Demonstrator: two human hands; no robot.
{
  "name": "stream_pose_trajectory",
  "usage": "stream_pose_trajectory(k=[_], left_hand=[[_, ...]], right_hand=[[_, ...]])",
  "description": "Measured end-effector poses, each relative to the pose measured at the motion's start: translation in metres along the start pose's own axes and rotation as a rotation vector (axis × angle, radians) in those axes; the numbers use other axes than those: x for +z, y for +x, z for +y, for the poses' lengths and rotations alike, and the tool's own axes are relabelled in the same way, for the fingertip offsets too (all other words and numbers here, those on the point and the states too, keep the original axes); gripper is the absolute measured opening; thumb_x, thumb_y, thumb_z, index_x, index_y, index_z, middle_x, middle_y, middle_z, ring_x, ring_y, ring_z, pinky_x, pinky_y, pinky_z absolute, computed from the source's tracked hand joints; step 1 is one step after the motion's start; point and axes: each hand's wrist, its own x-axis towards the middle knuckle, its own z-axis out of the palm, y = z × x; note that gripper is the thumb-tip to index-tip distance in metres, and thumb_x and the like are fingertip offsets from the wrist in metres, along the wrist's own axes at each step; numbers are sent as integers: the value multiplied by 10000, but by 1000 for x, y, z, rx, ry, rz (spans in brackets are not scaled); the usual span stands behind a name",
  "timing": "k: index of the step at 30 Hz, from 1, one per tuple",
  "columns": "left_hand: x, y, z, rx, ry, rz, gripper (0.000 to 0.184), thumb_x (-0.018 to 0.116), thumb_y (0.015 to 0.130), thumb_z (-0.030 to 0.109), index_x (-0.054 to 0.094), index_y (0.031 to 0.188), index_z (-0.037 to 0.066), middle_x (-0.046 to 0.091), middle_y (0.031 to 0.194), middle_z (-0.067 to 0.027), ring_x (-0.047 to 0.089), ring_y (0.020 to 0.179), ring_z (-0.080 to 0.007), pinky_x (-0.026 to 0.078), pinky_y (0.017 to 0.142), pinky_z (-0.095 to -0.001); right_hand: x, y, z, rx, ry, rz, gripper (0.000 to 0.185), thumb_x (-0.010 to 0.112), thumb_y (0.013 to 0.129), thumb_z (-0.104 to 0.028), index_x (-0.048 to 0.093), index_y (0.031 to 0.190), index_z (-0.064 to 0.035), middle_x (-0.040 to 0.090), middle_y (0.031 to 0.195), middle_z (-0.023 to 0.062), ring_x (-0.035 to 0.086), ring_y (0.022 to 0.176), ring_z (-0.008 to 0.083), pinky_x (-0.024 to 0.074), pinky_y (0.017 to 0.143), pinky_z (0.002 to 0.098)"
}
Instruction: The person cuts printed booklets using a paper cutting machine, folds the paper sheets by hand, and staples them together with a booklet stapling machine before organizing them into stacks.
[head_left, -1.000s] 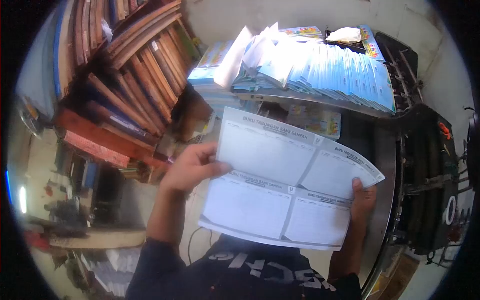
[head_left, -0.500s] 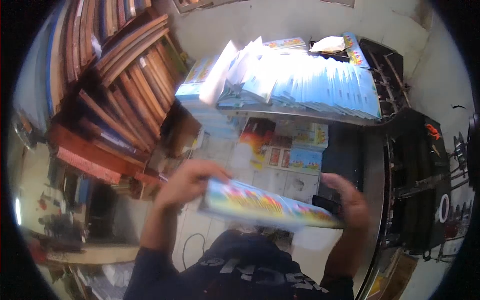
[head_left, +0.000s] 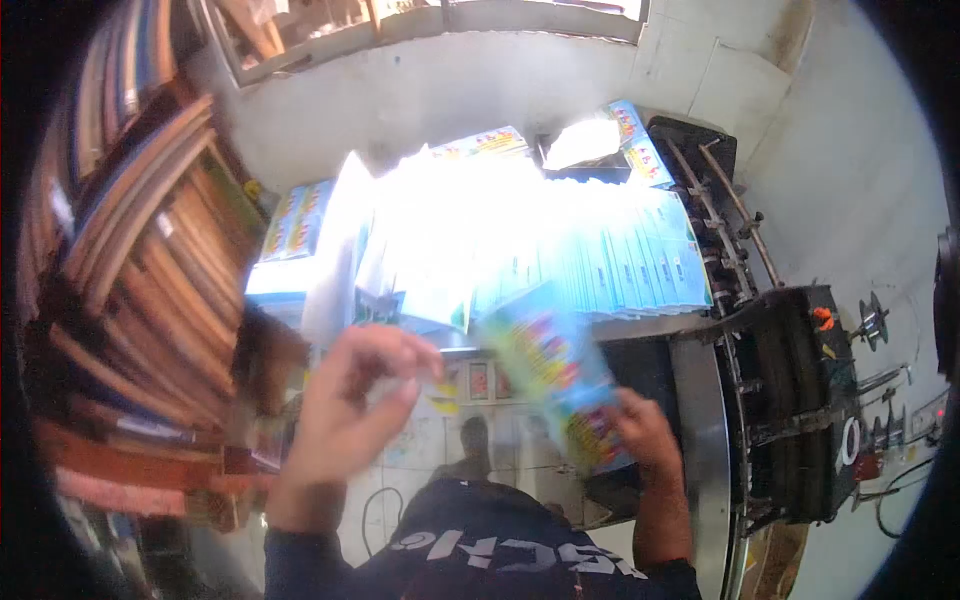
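Observation:
My right hand (head_left: 648,432) grips the lower right edge of a colourful printed booklet (head_left: 555,375), blue and green with bright figures, held tilted and blurred by motion. Its upper end overlaps the front of a long row of pale blue booklets (head_left: 640,250) standing packed on a metal table. To the left, my left hand (head_left: 360,405) is raised with curved fingers and the thumb apart, holding nothing and away from the booklet. Strong glare washes out the middle of the row.
Wooden frames (head_left: 150,290) fill a rack at the left. A dark machine (head_left: 795,400) with rods stands at the right. Printed stacks (head_left: 300,220) lie at the table's left end, and a white crumpled item (head_left: 583,143) sits at the back.
My left hand has let go of the booklet. My right hand has swung it from nearly level to a steep tilt, up toward the row. The view has shifted, showing more window.

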Motion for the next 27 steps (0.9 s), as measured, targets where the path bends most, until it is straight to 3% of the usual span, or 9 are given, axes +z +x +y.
stream_pose_trajectory(k=[1, 3, 5, 12, 16, 18, 22, 25, 27], left_hand=[[1, 18, 20, 66, -193, -109, 225, 550, 872, -64, 509, 1062, 49, 605, 1075, -138, 616, 1032, -217, 494, 885, -359], [13, 40, 51, 190, -54, -111, 200, 592, 860, -13, 507, 1033, 41, 598, 1043, -117, 623, 944, -213, 515, 820, -345], [4, 58, 52, 286, -174, -215, 225, 614, 855, 29, 512, 1055, 45, 584, 1039, -108, 613, 932, -214, 514, 814, -353], [-30, 104, -1, 239, -302, -121, 357, 689, 836, 172, 531, 1134, 57, 537, 1026, -78, 575, 887, -216, 510, 789, -383], [-24, 159, -93, -55, 471, 24, 368, 700, 810, 111, 587, 1146, 12, 582, 1058, -123, 575, 928, -226, 462, 847, -337], [-28, 163, -153, -217, 726, -13, 456, 711, 839, 221, 574, 1217, 4, 573, 1186, -167, 577, 1060, -298, 461, 901, -388], [-11, 164, -207, -411, 1474, 230, 712, 732, 811, 367, 460, 1367, 14, 495, 1303, -204, 478, 1213, -375, 423, 979, -459], [-10, 184, -218, -709, 1305, 295, 722, 734, 806, 382, 457, 1357, 7, 511, 1250, -199, 493, 1186, -380, 430, 963, -463], [-3, 192, -226, -654, 1436, 353, 718, 738, 800, 388, 464, 1338, -1, 521, 1203, -192, 499, 1171, -384, 441, 945, -473]], right_hand=[[-16, 12, -18, 213, 120, 150, 262, 577, 956, -181, 650, 1154, -25, 714, 938, 83, 654, 791, 163, 539, 734, 347], [-50, 39, -28, 41, -78, 455, 316, 550, 968, -179, 622, 1213, 6, 715, 971, 116, 650, 872, 156, 513, 789, 345], [-78, 60, -71, 199, -273, 658, 336, 522, 972, -152, 602, 1253, 14, 708, 1030, 162, 649, 926, 156, 502, 822, 348], [-159, 182, -37, -36, -1196, 936, 328, 511, 941, -118, 600, 1224, 20, 611, 1130, 226, 588, 1032, 434, 483, 907, 450], [-173, 262, 52, 58, -1230, 721, 359, 540, 956, -242, 615, 1167, 38, 604, 1119, 233, 579, 1031, 434, 473, 926, 461], [-181, 285, 93, 362, -1005, 101, 476, 598, 924, -382, 629, 1150, 35, 601, 1138, 229, 572, 1060, 425, 462, 946, 456], [-201, 280, 97, 281, -684, 344, 594, 649, 876, -457, 608, 1224, 22, 560, 1276, 222, 548, 1170, 387, 436, 1006, 432], [-206, 277, 110, 285, -609, 432, 642, 646, 887, -419, 518, 1342, 16, 469, 1395, 230, 458, 1281, 385, 372, 1076, 450], [-210, 280, 131, 371, -693, 440, 705, 649, 891, -387, 416, 1419, 17, 366, 1477, 242, 333, 1375, 401, 286, 1137, 476]])
